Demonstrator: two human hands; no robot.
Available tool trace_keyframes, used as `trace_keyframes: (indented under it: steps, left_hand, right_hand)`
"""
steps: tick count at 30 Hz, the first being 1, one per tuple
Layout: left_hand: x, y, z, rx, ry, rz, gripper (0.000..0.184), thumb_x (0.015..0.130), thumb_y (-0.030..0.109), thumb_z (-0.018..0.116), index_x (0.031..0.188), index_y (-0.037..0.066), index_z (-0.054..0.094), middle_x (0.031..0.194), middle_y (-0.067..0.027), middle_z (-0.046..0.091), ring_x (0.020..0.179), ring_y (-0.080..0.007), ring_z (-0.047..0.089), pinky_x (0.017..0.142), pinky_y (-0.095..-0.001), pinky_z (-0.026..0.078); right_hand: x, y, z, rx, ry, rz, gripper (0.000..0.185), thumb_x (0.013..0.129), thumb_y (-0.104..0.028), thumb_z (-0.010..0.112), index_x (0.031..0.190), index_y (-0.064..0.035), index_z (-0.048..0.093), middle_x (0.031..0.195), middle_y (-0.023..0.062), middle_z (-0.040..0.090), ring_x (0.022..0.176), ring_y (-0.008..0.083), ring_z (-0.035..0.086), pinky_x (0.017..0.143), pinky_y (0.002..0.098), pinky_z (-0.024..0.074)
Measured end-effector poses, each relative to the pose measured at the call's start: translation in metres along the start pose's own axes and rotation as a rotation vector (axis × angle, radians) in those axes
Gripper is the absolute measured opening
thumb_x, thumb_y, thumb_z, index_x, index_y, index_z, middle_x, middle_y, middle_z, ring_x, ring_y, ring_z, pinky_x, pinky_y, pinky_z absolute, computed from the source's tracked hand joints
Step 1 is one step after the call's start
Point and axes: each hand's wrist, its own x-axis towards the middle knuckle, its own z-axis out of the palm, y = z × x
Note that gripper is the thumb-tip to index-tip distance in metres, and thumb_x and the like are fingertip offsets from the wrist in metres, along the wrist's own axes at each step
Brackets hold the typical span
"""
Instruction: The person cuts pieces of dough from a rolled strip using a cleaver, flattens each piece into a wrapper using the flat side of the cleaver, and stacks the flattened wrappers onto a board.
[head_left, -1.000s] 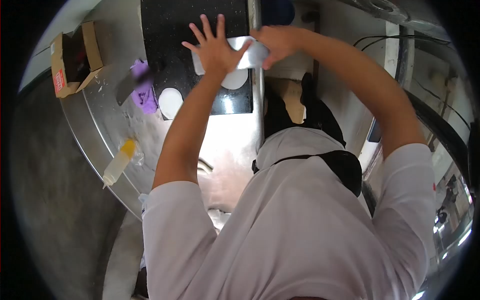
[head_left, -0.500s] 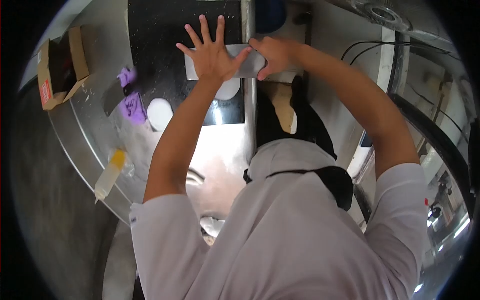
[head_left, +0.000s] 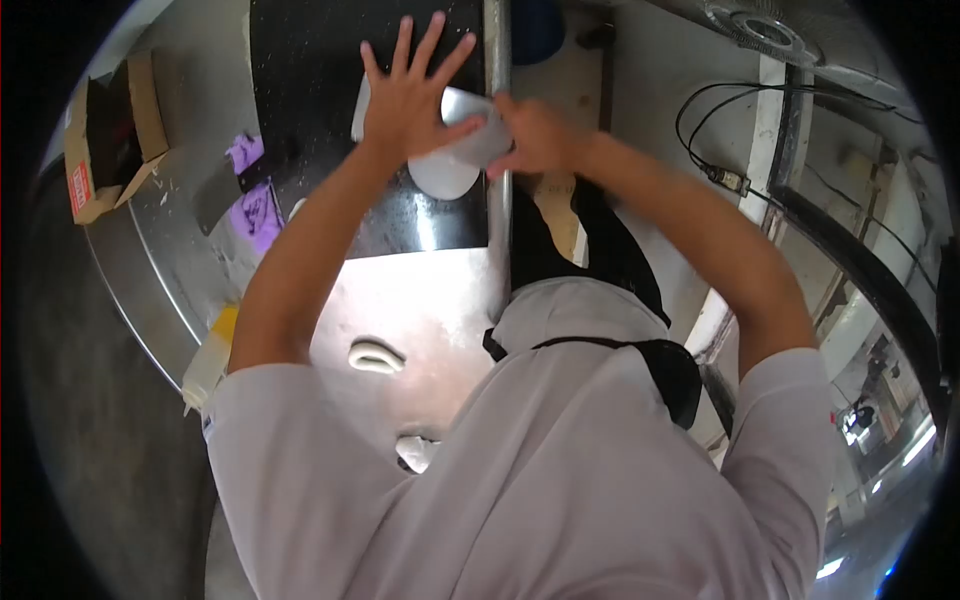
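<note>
My right hand grips one end of a broad, flat metal cleaver; its handle is hidden in my fist. On top of the blade lies my left hand, palm down with the fingers spread. A thin white dough disc shows partly under the blade's near edge, on the black board. How far the disc reaches beneath the metal is hidden. Another white piece is mostly covered by my left forearm.
Left of the board lie purple cloths beside a dark blade. An open cardboard box stands farther left. A squeeze bottle is near my left elbow. A white dough strip rests on the steel counter.
The cleaver has swung from nearly level to tilted, its far end moving up and left with my left hand. More of the dough disc shows. My left forearm now covers most of the other white piece.
</note>
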Motion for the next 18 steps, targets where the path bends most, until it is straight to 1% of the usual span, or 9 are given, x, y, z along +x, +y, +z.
trace_keyframes:
  steps: [2,3,7,8,12,14,15,16,18]
  left_hand:
    - [0.022,-0.016,0.002,0.046,0.063,0.034,0.1,0.078,0.083,0.059,0.163,0.039,0.027,0.173,-0.0093,0.016,0.156,-0.045,0.015,0.111,-0.0837,0.011]
    - [0.042,-0.002,-0.034,0.178,-0.233,-0.063,0.112,0.075,0.076,0.067,0.163,0.017,0.029,0.17,-0.0199,0.017,0.155,-0.0459,0.016,0.116,-0.0774,0.013]
    - [0.025,0.014,-0.037,0.121,-0.346,-0.028,0.114,0.071,0.078,0.069,0.163,0.022,0.03,0.171,-0.0205,0.015,0.156,-0.0453,0.012,0.117,-0.0767,0.01]
    - [0.006,0.018,-0.018,-0.037,0.021,0.05,0.098,0.081,0.086,0.054,0.163,0.039,0.027,0.173,-0.0088,0.014,0.156,-0.0448,0.014,0.115,-0.0792,0.012]
    - [0.032,0.011,-0.034,0.236,-0.171,-0.071,0.116,0.07,0.081,0.067,0.163,0.025,0.029,0.171,-0.0206,0.011,0.157,-0.045,0.008,0.115,-0.08,0.007]
    - [0.05,0.005,-0.047,0.335,-0.159,-0.058,0.108,0.076,0.076,0.066,0.163,0.025,0.029,0.172,-0.0195,0.011,0.157,-0.0445,0.007,0.115,-0.0797,0.007]
    - [0.059,-0.004,-0.041,0.411,-0.081,-0.03,0.105,0.078,0.074,0.065,0.163,0.025,0.029,0.172,-0.0188,0.011,0.157,-0.0444,0.007,0.116,-0.0794,0.007]
    - [0.066,-0.009,-0.039,0.419,-0.065,-0.03,0.105,0.078,0.074,0.065,0.163,0.025,0.029,0.172,-0.0188,0.011,0.157,-0.0444,0.007,0.116,-0.0794,0.007]
    - [0.064,-0.012,-0.034,0.444,0.12,-0.049,0.101,0.082,0.072,0.062,0.164,0.024,0.028,0.173,-0.0165,0.01,0.158,-0.0439,0.006,0.117,-0.078,0.008]
  right_hand:
    - [0.015,-0.004,-0.019,-0.024,0.035,0.001,0.09,0.067,-0.054,0.091,0.116,0.0095,0.05,0.086,0.0312,0.069,0.086,0.0467,0.072,0.078,0.0485,0.0576]
    - [0.021,-0.006,-0.028,-0.041,0.061,0.013,0.089,0.066,-0.053,0.092,0.115,0.0096,0.051,0.085,0.0311,0.069,0.086,0.0463,0.072,0.077,0.0484,0.0577]
    - [-0.001,-0.019,-0.026,-0.068,-0.139,0.067,0.094,0.066,-0.052,0.091,0.124,0.0103,0.053,0.097,0.0312,0.07,0.098,0.0487,0.07,0.082,0.0501,0.0582]
    - [-0.009,-0.017,-0.01,-0.078,-0.071,0.049,0.092,0.065,-0.054,0.092,0.118,0.0099,0.051,0.095,0.0307,0.07,0.091,0.0472,0.072,0.08,0.0475,0.0576]
    - [0.007,-0.003,-0.009,0.097,0.074,-0.065,0.084,0.069,-0.052,0.09,0.119,0.0065,0.055,0.098,0.0302,0.071,0.096,0.0474,0.07,0.086,0.0493,0.0557]
    - [0.03,-0.007,-0.027,-0.092,0.034,0.131,0.105,0.07,-0.052,0.089,0.145,0.0021,0.042,0.115,0.0308,0.069,0.113,0.0507,0.065,0.101,0.0519,0.0516]
    - [0.044,0.003,-0.035,-0.172,0.094,0.109,0.077,0.075,-0.049,0.087,0.127,0.0006,0.057,0.109,0.028,0.072,0.102,0.0448,0.071,0.09,0.0485,0.0564]
    - [0.053,0.003,-0.041,-0.175,0.281,0.013,0.06,0.079,-0.025,0.079,0.125,0.0041,0.054,0.118,0.0329,0.066,0.109,0.0485,0.064,0.093,0.0535,0.0516]
    - [0.061,-0.011,-0.062,0.066,0.26,0.191,0.062,0.084,-0.023,0.077,0.138,-0.0029,0.052,0.12,0.0311,0.067,0.111,0.0417,0.068,0.096,0.051,0.0528]
